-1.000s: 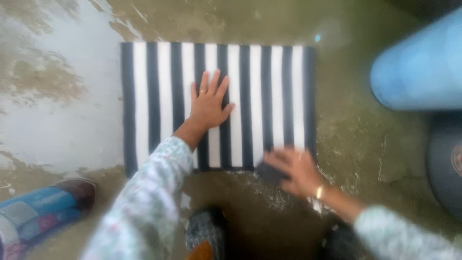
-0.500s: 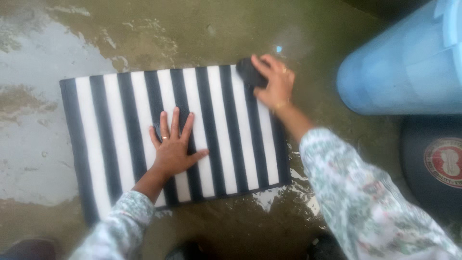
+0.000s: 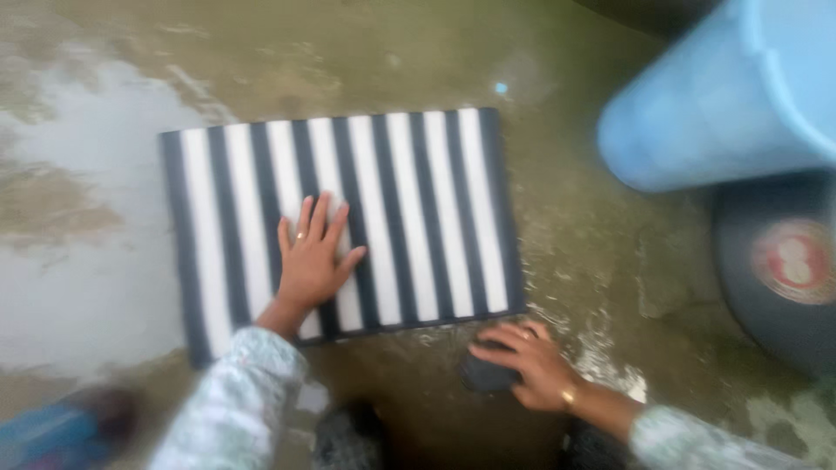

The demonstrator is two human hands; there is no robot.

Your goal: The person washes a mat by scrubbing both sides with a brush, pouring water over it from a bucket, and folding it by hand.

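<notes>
Wet concrete floor (image 3: 610,261) carries a striped mat (image 3: 409,209), its long axis left to right. Left hand (image 3: 311,261) lies flat and spread on the mat. Right hand (image 3: 529,365) holds a dark scrubber (image 3: 484,376) on the floor just below the mat's near right corner.

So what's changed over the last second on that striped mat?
The right hand, gripping the dark scrubber, swept up to the mat's far edge, then back off its near edge onto the wet floor. The left hand stayed flat on the mat.
</notes>
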